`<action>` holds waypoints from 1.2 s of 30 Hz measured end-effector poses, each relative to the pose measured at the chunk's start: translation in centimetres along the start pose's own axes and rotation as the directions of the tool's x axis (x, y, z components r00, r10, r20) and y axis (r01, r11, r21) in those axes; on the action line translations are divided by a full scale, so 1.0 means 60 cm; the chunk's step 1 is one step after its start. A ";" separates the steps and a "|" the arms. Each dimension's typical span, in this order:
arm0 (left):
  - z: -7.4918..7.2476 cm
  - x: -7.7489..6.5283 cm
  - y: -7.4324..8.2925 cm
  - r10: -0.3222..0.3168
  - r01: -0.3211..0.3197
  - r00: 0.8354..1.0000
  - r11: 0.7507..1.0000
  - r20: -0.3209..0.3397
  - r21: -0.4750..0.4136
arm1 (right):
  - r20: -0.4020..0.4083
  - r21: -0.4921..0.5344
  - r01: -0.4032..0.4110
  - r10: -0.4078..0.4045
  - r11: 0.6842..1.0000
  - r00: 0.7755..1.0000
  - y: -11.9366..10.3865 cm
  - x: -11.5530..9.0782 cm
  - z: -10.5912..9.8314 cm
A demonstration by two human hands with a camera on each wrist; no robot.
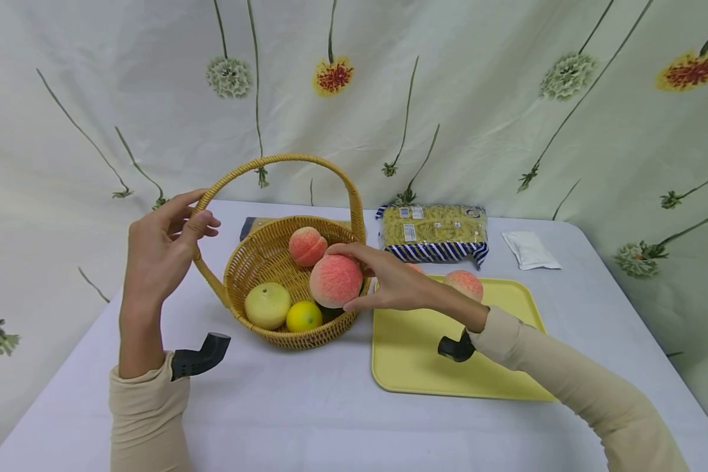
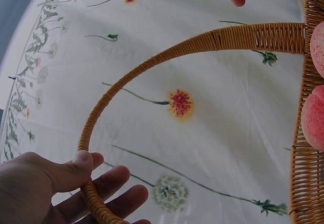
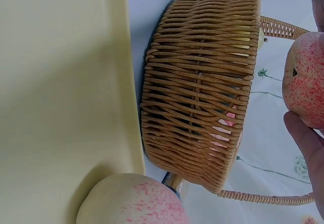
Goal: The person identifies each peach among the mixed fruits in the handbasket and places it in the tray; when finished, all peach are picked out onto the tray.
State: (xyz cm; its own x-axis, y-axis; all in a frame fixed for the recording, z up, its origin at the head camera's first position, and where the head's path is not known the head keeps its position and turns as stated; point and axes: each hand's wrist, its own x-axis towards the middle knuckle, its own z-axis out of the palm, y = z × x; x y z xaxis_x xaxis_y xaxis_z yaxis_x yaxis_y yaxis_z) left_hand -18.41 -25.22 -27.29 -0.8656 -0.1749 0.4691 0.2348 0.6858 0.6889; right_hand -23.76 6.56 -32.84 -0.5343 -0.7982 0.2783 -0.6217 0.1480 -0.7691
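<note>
A wicker basket (image 1: pixel 254 262) with a tall arched handle stands left of the table's middle. My left hand (image 1: pixel 162 246) grips the left side of that handle between thumb and fingers. Over the basket's right rim, my right hand (image 1: pixel 392 278) holds a large pink peach (image 1: pixel 336 280), thumb below and fingers above. Inside the basket lie a smaller peach (image 1: pixel 307 246), a pale yellow-green round fruit (image 1: pixel 268 305) and a bright yellow lemon (image 1: pixel 303 316). The left wrist view shows a second peach (image 2: pixel 318 49) in there, hidden in the head view.
To the right is a yellow tray (image 1: pixel 413 367) with a peach (image 1: pixel 465 284) on it; another peach (image 1: pixel 414 267) is mostly hidden behind the right arm. A bag of pasta (image 1: pixel 433 233) and a white packet (image 1: pixel 531 250) lie at the back. Something brown and dark (image 1: pixel 259 226) lies behind the basket.
</note>
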 end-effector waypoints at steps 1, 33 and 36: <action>0.000 0.000 0.000 0.000 0.000 1.000 1.000 -0.001 -0.002 | -0.006 -0.006 -0.003 0.003 1.000 1.000 0.001 -0.002 -0.002; 0.000 -0.003 0.000 0.004 -0.004 1.000 1.000 0.004 0.004 | -0.132 -0.027 -0.119 0.115 0.993 0.985 0.014 -0.062 -0.035; 0.000 -0.002 0.000 0.006 -0.006 1.000 1.000 0.004 0.007 | -0.142 -0.019 -0.130 0.126 0.991 0.982 0.015 -0.067 -0.037</action>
State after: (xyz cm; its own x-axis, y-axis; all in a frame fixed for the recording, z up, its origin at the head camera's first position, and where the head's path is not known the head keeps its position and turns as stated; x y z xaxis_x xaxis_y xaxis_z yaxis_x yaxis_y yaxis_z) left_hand -18.28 -25.18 -27.34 -0.8662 -0.1679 0.4706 0.2368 0.6916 0.6824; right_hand -23.45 11.20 -33.37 -0.6844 -0.6821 0.2576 -0.5574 0.2617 -0.7879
